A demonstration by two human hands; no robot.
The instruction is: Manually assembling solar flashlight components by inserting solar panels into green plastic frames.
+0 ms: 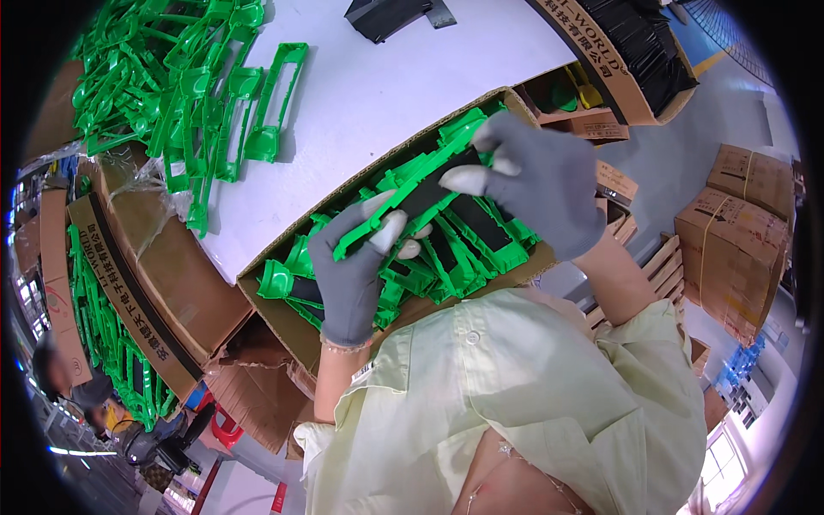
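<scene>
A long green plastic frame [378, 219] is held slantwise over an open cardboard box [343, 190]. My left hand [352, 275], in a grey glove with pale fingertips, is closed round its lower left end. At the upper right end, my right hand [545, 184], gloved alike, has its fingers curled on the frame and its thumb over a dark strip [429, 193] along it. Part of the right grip is hidden behind the hand. Beneath both hands, several similar green frames [459, 266] with black inserts fill the box.
A heap of bare green frames [184, 86] covers the white table [360, 86] at the far left. Black sheet pieces [399, 17] lie at its far edge. Another box [163, 335] of green parts stands left; a carton of black material [639, 60] and stacked cartons [734, 249] stand right.
</scene>
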